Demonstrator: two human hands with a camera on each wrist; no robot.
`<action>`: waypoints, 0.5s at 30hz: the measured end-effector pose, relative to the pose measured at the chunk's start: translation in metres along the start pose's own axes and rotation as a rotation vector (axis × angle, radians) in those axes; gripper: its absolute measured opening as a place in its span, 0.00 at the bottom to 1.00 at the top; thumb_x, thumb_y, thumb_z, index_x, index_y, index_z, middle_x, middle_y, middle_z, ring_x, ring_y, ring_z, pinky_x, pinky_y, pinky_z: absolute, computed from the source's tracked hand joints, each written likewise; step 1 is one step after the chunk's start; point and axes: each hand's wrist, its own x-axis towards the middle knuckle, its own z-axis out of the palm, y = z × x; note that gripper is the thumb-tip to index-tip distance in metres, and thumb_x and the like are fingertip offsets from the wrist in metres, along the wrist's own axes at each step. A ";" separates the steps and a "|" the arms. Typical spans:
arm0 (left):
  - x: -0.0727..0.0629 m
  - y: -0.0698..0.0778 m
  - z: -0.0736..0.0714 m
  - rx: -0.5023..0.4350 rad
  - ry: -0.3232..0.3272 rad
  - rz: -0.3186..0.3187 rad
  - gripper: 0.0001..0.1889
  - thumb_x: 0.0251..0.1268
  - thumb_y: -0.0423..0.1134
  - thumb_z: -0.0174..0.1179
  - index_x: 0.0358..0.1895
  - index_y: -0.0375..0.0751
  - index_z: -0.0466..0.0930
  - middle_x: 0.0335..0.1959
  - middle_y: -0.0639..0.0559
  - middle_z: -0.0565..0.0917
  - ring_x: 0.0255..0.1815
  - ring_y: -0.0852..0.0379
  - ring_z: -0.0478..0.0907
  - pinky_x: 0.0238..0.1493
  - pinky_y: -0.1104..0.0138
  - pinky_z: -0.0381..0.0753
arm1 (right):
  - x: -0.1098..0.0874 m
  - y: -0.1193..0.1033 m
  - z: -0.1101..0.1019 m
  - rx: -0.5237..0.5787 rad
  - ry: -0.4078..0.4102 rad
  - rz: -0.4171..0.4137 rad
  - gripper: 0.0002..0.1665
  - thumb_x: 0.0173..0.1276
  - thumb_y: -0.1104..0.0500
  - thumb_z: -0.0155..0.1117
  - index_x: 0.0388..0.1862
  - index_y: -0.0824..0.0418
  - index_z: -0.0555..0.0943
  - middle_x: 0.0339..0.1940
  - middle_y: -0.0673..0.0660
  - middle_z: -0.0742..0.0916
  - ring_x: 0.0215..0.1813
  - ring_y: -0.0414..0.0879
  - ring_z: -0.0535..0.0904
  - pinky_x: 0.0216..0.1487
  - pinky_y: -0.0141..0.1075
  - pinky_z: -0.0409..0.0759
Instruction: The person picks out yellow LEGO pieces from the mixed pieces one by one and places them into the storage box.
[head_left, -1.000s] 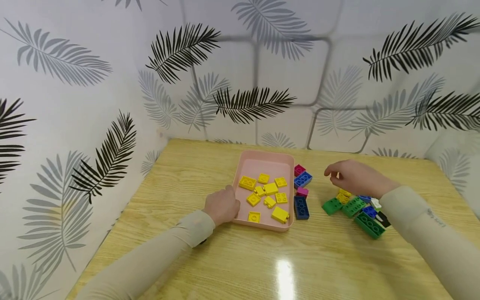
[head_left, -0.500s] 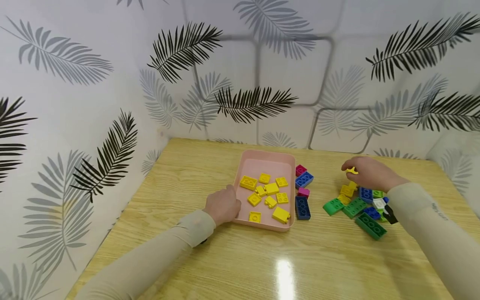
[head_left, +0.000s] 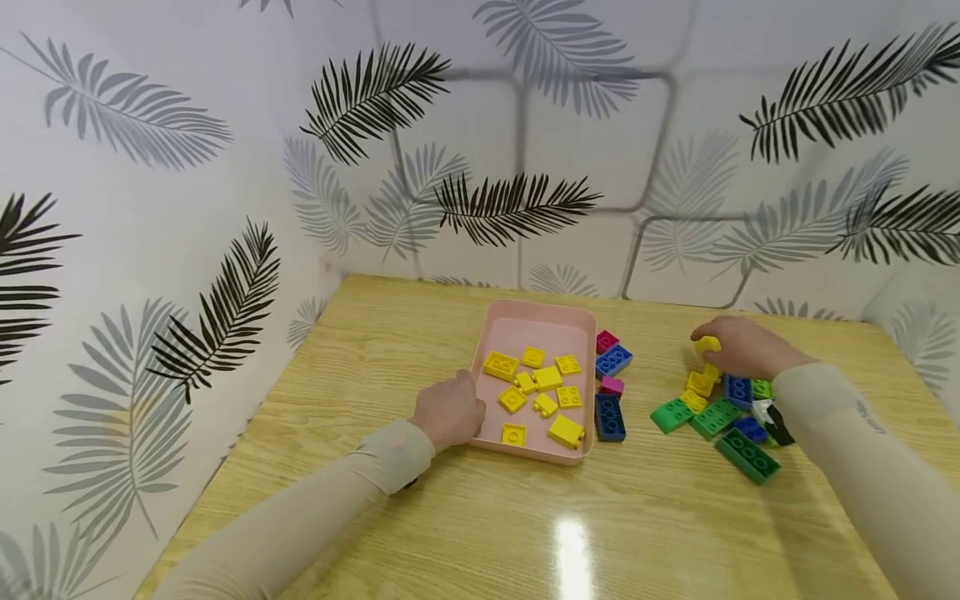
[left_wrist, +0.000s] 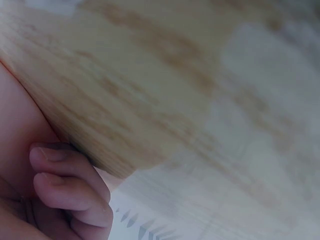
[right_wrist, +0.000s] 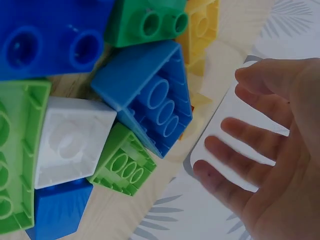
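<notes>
My left hand [head_left: 452, 410] grips the near left edge of the pink tray [head_left: 535, 455], fingers curled; the left wrist view shows the bent fingers [left_wrist: 72, 192]. Several yellow bricks [head_left: 547, 378] lie spread out in the tray. At the right, my right hand [head_left: 750, 346] pinches a yellow toy brick [head_left: 707, 343] just above the far side of a brick pile. The right wrist view shows that hand with curved fingers [right_wrist: 245, 160] beside the pile, and no held brick can be made out there. Other yellow bricks [head_left: 701, 383] lie just below it.
In the pile are green bricks [head_left: 747, 456], blue bricks [head_left: 738, 392], a white brick [right_wrist: 75, 142] and lime bricks [right_wrist: 124, 160]. Red, pink and blue bricks [head_left: 613, 361] line the tray's right side. A patterned wall [head_left: 487, 125] stands behind the wooden table [head_left: 480, 533].
My right hand has moved right to the pile's far side and taken hold of a yellow brick. My left hand stays at the tray's edge.
</notes>
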 end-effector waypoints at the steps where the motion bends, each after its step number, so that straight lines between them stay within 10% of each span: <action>1: 0.000 0.000 0.000 -0.002 -0.002 0.000 0.17 0.73 0.46 0.51 0.52 0.34 0.72 0.23 0.50 0.77 0.19 0.54 0.75 0.21 0.64 0.73 | 0.001 0.000 0.001 -0.005 -0.006 0.007 0.24 0.70 0.61 0.59 0.64 0.68 0.77 0.64 0.77 0.77 0.61 0.74 0.74 0.60 0.65 0.72; 15: 0.001 0.000 0.002 0.024 0.007 0.004 0.18 0.74 0.46 0.50 0.53 0.34 0.72 0.23 0.50 0.77 0.19 0.54 0.75 0.21 0.64 0.73 | 0.007 0.007 0.010 -0.005 -0.056 0.017 0.22 0.69 0.60 0.61 0.59 0.69 0.80 0.56 0.75 0.79 0.55 0.68 0.78 0.57 0.63 0.74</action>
